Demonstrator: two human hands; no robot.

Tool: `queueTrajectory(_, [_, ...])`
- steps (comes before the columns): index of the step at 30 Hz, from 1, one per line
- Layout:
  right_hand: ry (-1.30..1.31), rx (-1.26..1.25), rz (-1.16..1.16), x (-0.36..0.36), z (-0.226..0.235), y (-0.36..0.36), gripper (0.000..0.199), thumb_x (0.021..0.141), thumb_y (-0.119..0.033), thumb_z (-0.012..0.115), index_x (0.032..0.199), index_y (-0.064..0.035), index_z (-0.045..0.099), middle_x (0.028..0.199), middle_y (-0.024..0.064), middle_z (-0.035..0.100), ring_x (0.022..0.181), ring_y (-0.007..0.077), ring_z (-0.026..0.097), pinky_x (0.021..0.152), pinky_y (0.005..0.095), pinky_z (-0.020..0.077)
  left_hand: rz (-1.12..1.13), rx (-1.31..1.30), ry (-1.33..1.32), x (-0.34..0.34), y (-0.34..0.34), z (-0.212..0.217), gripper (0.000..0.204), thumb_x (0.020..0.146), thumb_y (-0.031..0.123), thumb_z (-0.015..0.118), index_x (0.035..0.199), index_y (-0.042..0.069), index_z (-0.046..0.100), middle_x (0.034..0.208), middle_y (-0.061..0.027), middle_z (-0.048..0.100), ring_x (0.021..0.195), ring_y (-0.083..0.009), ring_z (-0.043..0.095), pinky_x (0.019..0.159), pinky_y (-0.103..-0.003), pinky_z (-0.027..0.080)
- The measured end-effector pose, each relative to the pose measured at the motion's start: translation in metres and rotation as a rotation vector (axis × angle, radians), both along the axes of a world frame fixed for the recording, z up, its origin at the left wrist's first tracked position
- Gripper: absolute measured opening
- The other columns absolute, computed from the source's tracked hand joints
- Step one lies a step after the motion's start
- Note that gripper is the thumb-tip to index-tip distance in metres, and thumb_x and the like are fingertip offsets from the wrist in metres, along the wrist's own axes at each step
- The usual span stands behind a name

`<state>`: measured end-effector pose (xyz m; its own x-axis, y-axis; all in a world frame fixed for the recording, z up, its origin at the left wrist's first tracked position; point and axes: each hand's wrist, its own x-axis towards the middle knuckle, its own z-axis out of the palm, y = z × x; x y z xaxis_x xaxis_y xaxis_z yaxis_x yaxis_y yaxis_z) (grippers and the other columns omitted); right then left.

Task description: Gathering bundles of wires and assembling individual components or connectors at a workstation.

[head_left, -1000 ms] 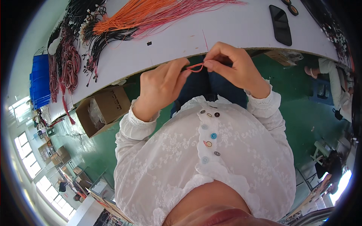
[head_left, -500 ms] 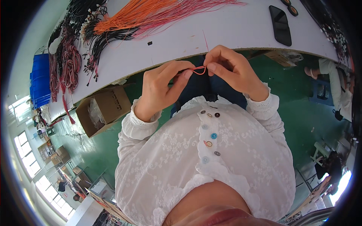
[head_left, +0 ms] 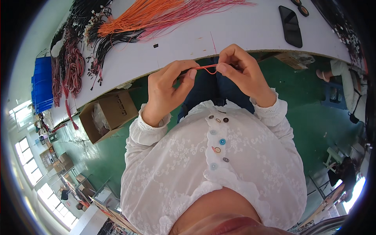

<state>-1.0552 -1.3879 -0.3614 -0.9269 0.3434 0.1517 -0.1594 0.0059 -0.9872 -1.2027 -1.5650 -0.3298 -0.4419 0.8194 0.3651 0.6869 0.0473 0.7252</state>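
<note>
Nearest the camera, a white lace blouse (head_left: 219, 172) with a row of mixed buttons (head_left: 217, 141), sleeves ending in frilled cuffs. Just beyond, above the lap and short of the table edge, left hand (head_left: 169, 91) and right hand (head_left: 243, 72) raised close together, sharing one thin red wire (head_left: 206, 68). Left thumb and forefinger pressed together on the wire's left end; right fingertips pinching its right end, the other fingers curled over. Wire stretched between the two pinches, long axis running roughly left to right across the view, with a small loop sagging toward the body near the right fingertips. Dark blue trousers (head_left: 203, 90) visible beneath the hands. Lower left, on the green floor (head_left: 313, 117), an open cardboard box (head_left: 107, 113) under the table. Farther out, the white table (head_left: 235, 31), its curved edge just past the knuckles. On it, a single loose pink strand (head_left: 213, 42) near the edge, pointing away from the body. Beyond that, a fan of orange wires (head_left: 137, 17) and pink wires (head_left: 196, 9), long axes running left to right, beside bundles of black wires (head_left: 109, 37). Far left, red and white wire bunches (head_left: 68, 72) hanging over the edge, next to a blue crate (head_left: 41, 84). Far right, a dark phone (head_left: 290, 20) lying flat.
</note>
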Motion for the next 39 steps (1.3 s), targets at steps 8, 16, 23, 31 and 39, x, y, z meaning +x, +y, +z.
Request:
queueTrajectory(8, [-0.078, -0.205, 0.02, 0.007, 0.008, 0.009, 0.017, 0.102, -0.021, 0.062, 0.11, -0.0062, 0.062, 0.082, -0.0038, 0.053, 0.075, 0.003, 0.047, 0.068, 0.0186, 0.0378, 0.006, 0.071, 0.031, -0.001, 0.006, 0.003, 0.017, 0.085, 0.001, 0.078, 0.101, 0.005, 0.077, 0.079, -0.0052, 0.068, 0.057, -0.0109, 0.053, 0.049, -0.025, 0.038])
queueTrajectory(16, [-0.113, 0.202, -0.064, 0.007, 0.006, 0.011, 0.014, 0.098, -0.012, 0.068, 0.102, 0.0002, 0.072, 0.091, 0.0016, 0.068, 0.078, 0.0065, 0.056, 0.07, 0.02, 0.0433, -0.059, 0.017, 0.095, -0.012, 0.004, 0.007, 0.019, 0.085, -0.002, 0.075, 0.103, 0.003, 0.076, 0.084, -0.0091, 0.07, 0.066, -0.0188, 0.063, 0.058, -0.028, 0.048])
queueTrajectory(23, [-0.054, 0.375, -0.172, 0.009, 0.021, 0.014, 0.009, 0.093, -0.009, 0.073, 0.095, -0.0009, 0.073, 0.082, 0.0015, 0.064, 0.068, 0.0068, 0.05, 0.061, 0.0225, 0.0385, -0.139, -0.031, 0.124, -0.015, 0.004, 0.002, 0.017, 0.09, 0.002, 0.069, 0.107, 0.001, 0.069, 0.085, -0.0109, 0.068, 0.072, -0.0263, 0.061, 0.063, -0.033, 0.048])
queueTrajectory(31, [0.091, 0.51, -0.241, -0.008, 0.014, -0.003, 0.012, 0.095, -0.008, 0.07, 0.105, -0.0022, 0.071, 0.079, 0.0023, 0.061, 0.069, 0.0077, 0.052, 0.063, 0.0238, 0.0417, -0.073, -0.021, 0.266, 0.0, 0.02, 0.004, 0.015, 0.089, -0.002, 0.07, 0.103, 0.0, 0.07, 0.082, -0.0102, 0.068, 0.07, -0.0225, 0.061, 0.063, -0.031, 0.048])
queueTrajectory(39, [0.046, 0.246, 0.02, -0.004, 0.01, 0.001, 0.019, 0.105, -0.011, 0.053, 0.12, -0.0019, 0.056, 0.084, 0.0033, 0.063, 0.075, 0.0096, 0.057, 0.072, 0.0234, 0.0475, -0.179, 0.02, 0.174, -0.002, 0.023, -0.001, 0.016, 0.086, 0.003, 0.074, 0.101, 0.003, 0.071, 0.08, -0.0086, 0.066, 0.069, -0.0253, 0.059, 0.06, -0.035, 0.048])
